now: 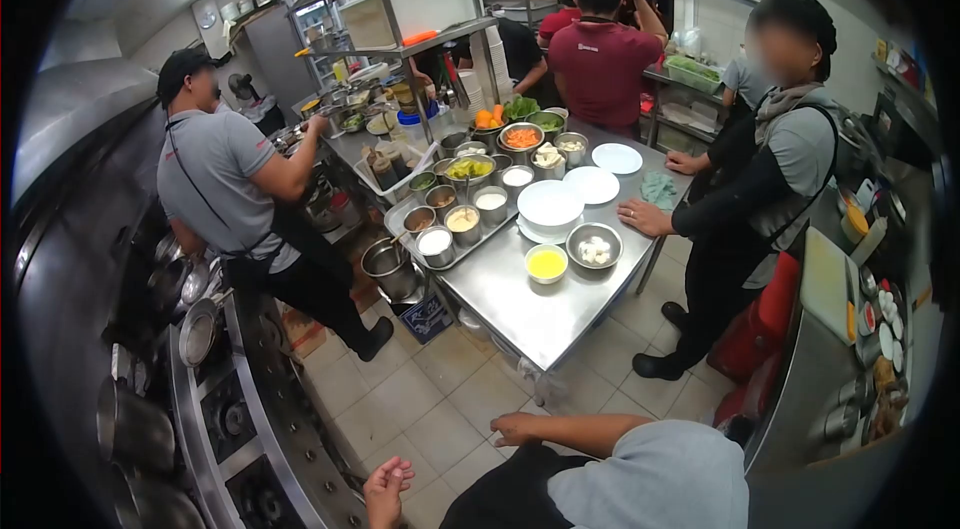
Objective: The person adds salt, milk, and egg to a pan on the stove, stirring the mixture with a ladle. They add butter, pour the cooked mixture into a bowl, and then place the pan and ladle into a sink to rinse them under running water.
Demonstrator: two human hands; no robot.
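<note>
My left hand is at the bottom edge, palm turned up and fingers loosely curled, with nothing in it. My right hand reaches across in front of my black apron, its fingers partly stretched and nothing visible in them. Both hands are in the air over the tiled floor, apart from each other. Beyond them stands a steel table. Near its front corner are a bowl of yellow liquid and a metal bowl with white pieces. White plates and a large white bowl are behind.
A gas stove runs along the left, with a strainer and pots. Metal tubs of ingredients fill a tray. One co-worker stands left; another rests both hands on the table. A red bin is at right.
</note>
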